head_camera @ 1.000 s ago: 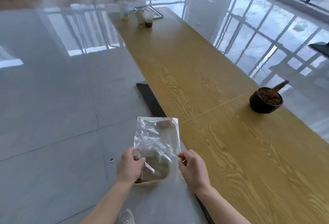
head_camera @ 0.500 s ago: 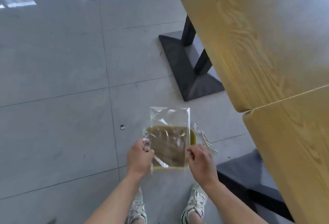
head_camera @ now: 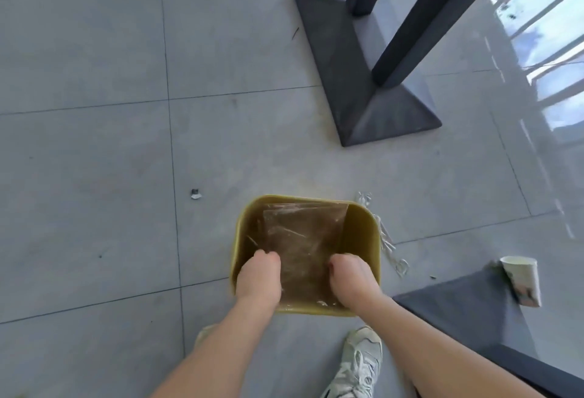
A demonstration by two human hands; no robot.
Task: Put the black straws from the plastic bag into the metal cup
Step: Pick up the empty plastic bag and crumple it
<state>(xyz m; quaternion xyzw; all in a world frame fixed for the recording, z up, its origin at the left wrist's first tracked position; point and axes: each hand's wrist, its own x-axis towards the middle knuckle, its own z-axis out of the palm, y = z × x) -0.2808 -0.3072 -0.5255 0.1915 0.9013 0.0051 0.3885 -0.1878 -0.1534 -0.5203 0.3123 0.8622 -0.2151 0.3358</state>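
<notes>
A scrap of litter (head_camera: 196, 194) lies on the grey floor (head_camera: 88, 151). The left hand (head_camera: 259, 277) and right hand (head_camera: 354, 277), fingers closed on its near edge, hold the clear plastic bag (head_camera: 303, 239) inside a yellow bin (head_camera: 363, 227). A paper cup (head_camera: 521, 280) lies far right.

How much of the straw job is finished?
The plastic bag looks empty: no black straws show in it. Both hands, left hand and right hand, are lowering it into the yellow bin on the floor. The metal cup isn't in view, so I can't confirm the straws got there.
</notes>
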